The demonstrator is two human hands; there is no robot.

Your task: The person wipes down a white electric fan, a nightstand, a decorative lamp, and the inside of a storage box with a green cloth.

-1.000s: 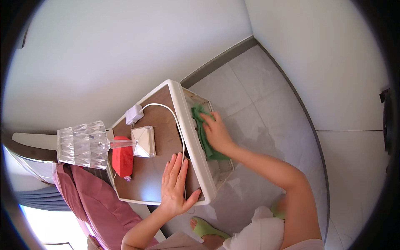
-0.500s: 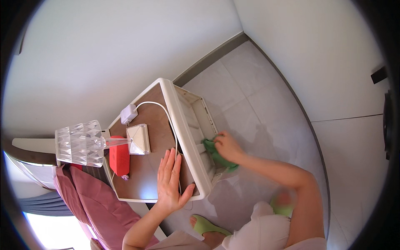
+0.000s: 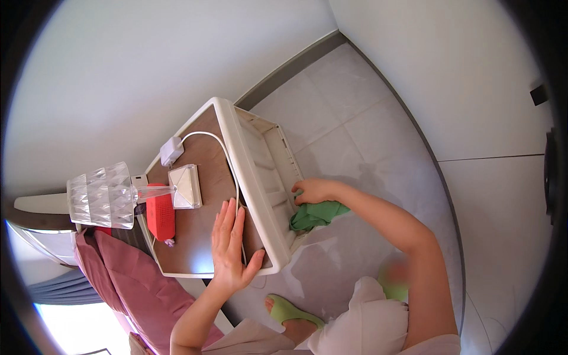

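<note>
The green cloth (image 3: 319, 216) bunches at the foot of the white cabinet (image 3: 251, 189), just nearside of the right hand (image 3: 315, 191), whose curled fingers grip it, while the left hand (image 3: 229, 254) rests flat on top, fingers extended.

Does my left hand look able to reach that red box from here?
Probably yes: your left hand rests on the same brown top, and the surface between it and the red box looks bare. The lamp stem crosses only the box's upper end in view.
</note>
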